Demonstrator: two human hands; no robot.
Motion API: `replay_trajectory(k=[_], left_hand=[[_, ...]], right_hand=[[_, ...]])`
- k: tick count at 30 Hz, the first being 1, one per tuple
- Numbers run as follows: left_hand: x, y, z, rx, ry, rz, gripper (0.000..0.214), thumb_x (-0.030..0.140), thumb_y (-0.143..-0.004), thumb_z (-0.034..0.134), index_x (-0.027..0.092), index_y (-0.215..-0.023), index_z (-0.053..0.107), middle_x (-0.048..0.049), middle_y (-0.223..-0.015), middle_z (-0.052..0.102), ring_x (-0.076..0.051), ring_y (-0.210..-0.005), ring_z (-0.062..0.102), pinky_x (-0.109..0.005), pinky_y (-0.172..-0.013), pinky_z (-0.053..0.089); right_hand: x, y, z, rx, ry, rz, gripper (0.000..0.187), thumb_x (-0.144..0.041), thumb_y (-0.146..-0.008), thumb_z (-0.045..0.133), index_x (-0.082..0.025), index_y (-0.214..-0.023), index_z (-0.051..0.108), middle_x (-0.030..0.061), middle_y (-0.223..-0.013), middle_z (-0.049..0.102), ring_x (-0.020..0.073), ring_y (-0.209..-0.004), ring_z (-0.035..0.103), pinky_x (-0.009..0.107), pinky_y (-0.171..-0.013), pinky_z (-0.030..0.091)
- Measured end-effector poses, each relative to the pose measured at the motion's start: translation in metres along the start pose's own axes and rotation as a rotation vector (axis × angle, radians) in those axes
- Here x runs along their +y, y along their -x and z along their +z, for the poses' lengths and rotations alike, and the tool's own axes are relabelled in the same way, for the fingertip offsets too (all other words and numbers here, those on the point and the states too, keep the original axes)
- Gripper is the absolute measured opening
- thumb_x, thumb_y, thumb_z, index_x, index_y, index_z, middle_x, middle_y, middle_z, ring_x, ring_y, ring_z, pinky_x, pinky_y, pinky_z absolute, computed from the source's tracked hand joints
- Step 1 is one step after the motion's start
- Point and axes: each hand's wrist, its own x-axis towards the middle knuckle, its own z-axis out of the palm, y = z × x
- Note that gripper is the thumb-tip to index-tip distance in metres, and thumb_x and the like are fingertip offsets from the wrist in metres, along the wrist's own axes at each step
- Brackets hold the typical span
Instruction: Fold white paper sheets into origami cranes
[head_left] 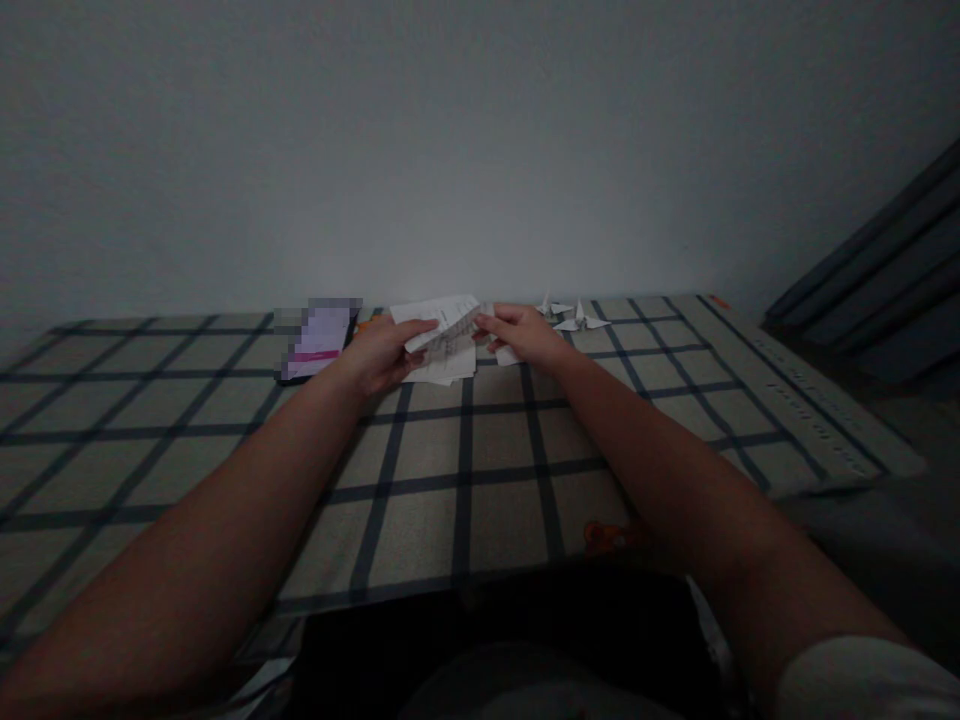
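Between my hands is a printed sheet of paper (448,322), partly folded over and raised off the table. My left hand (382,352) pinches its left side, thumb on top. At its right end, the fingers of my right hand (521,334) are closed on the paper's edge. Below it lie several more printed sheets (454,372), flat on the cloth and partly hidden by my hands. Just right of my right hand, two folded paper cranes (583,321) rest on the table.
A phone (319,342) with a lit, partly blurred screen lies left of the papers. The checked tablecloth (420,450) covers the table, which meets a plain wall (480,150). An orange patch (606,537) shows at the near edge. A dark curtain (877,270) hangs at right.
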Motion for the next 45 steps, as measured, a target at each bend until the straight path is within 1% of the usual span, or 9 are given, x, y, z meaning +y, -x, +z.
replay_trajectory(k=[3, 5, 15, 22, 26, 33, 37, 42, 45], left_hand=[[-0.005, -0.001, -0.002, -0.07, -0.072, 0.016, 0.017, 0.019, -0.066, 0.076, 0.019, -0.083, 0.071, -0.0002, -0.062, 0.06, -0.006, -0.043, 0.044, -0.017, -0.036, 0.024], [-0.01, -0.002, -0.004, -0.068, -0.113, 0.04, 0.012, 0.022, -0.068, 0.075, 0.02, -0.079, 0.07, 0.001, -0.057, 0.056, -0.006, -0.041, 0.041, -0.018, -0.037, 0.025], [-0.016, 0.001, -0.003, -0.128, -0.155, 0.072, 0.02, 0.028, -0.072, 0.077, 0.022, -0.091, 0.074, -0.0011, -0.062, 0.062, -0.009, -0.043, 0.047, -0.02, -0.039, 0.033], [-0.013, 0.0, 0.005, -0.158, -0.023, 0.025, 0.054, 0.064, -0.086, 0.056, 0.016, -0.107, 0.071, -0.0128, -0.086, 0.074, -0.021, -0.065, 0.068, -0.028, -0.048, 0.052], [-0.019, 0.002, 0.002, -0.116, -0.151, 0.066, 0.044, 0.043, -0.071, 0.082, 0.014, -0.103, 0.073, -0.0132, -0.102, 0.076, -0.022, -0.082, 0.072, -0.031, -0.072, 0.059], [-0.016, 0.009, 0.004, -0.014, -0.269, 0.121, 0.047, 0.046, -0.072, 0.082, 0.013, -0.104, 0.075, -0.014, -0.104, 0.077, -0.025, -0.085, 0.073, -0.036, -0.077, 0.059], [-0.014, 0.01, 0.006, 0.002, -0.282, 0.141, 0.047, 0.048, -0.072, 0.081, 0.013, -0.103, 0.076, -0.0135, -0.103, 0.077, -0.024, -0.083, 0.073, -0.034, -0.076, 0.058], [-0.019, 0.008, 0.0, -0.021, -0.354, 0.109, 0.047, 0.053, -0.071, 0.08, 0.01, -0.091, 0.077, -0.0161, -0.092, 0.077, -0.023, -0.074, 0.071, -0.034, -0.069, 0.057], [-0.016, 0.01, 0.002, -0.083, -0.34, 0.104, 0.045, 0.05, -0.073, 0.08, 0.012, -0.096, 0.078, -0.0149, -0.092, 0.077, -0.022, -0.073, 0.071, -0.033, -0.067, 0.057]], right_hand=[[0.002, -0.002, -0.001, 0.078, -0.007, 0.002, 0.019, -0.037, -0.086, 0.07, -0.018, -0.084, 0.073, 0.0037, -0.089, 0.073, 0.0125, -0.077, 0.066, 0.022, -0.064, 0.055], [0.003, -0.003, -0.002, 0.112, -0.011, 0.003, 0.019, -0.036, -0.086, 0.071, -0.018, -0.083, 0.073, 0.0042, -0.089, 0.073, 0.0121, -0.076, 0.065, 0.022, -0.065, 0.055], [0.004, -0.005, 0.002, 0.098, -0.122, 0.028, 0.019, -0.026, -0.078, 0.073, -0.018, -0.08, 0.057, -0.0009, -0.08, 0.066, 0.0098, -0.073, 0.062, 0.022, -0.066, 0.054], [0.009, -0.007, -0.002, 0.185, 0.024, -0.02, 0.027, -0.028, -0.078, 0.073, -0.02, -0.077, 0.047, -0.0045, -0.069, 0.058, 0.0088, -0.063, 0.058, 0.02, -0.057, 0.05], [0.006, -0.006, -0.001, 0.21, 0.045, -0.043, 0.027, -0.029, -0.077, 0.073, -0.021, -0.086, 0.048, -0.0055, -0.07, 0.058, 0.0109, -0.063, 0.06, 0.022, -0.056, 0.052], [0.01, -0.006, -0.001, 0.188, -0.055, -0.058, 0.056, -0.036, -0.079, 0.073, -0.025, -0.128, 0.048, -0.0018, -0.079, 0.068, 0.0145, -0.069, 0.065, 0.027, -0.063, 0.055], [0.015, -0.01, -0.001, 0.127, -0.097, -0.003, 0.031, -0.045, -0.082, 0.069, -0.018, -0.097, 0.064, 0.0039, -0.086, 0.069, 0.015, -0.076, 0.064, 0.029, -0.07, 0.056], [0.012, -0.008, -0.001, 0.165, -0.077, -0.024, 0.032, -0.048, -0.083, 0.068, -0.016, -0.083, 0.065, 0.0038, -0.082, 0.069, 0.0138, -0.074, 0.062, 0.027, -0.07, 0.054], [0.005, -0.004, 0.0, 0.118, -0.014, 0.009, 0.031, -0.045, -0.084, 0.066, -0.015, -0.078, 0.064, 0.0028, -0.074, 0.066, 0.0126, -0.067, 0.059, 0.026, -0.063, 0.05]])
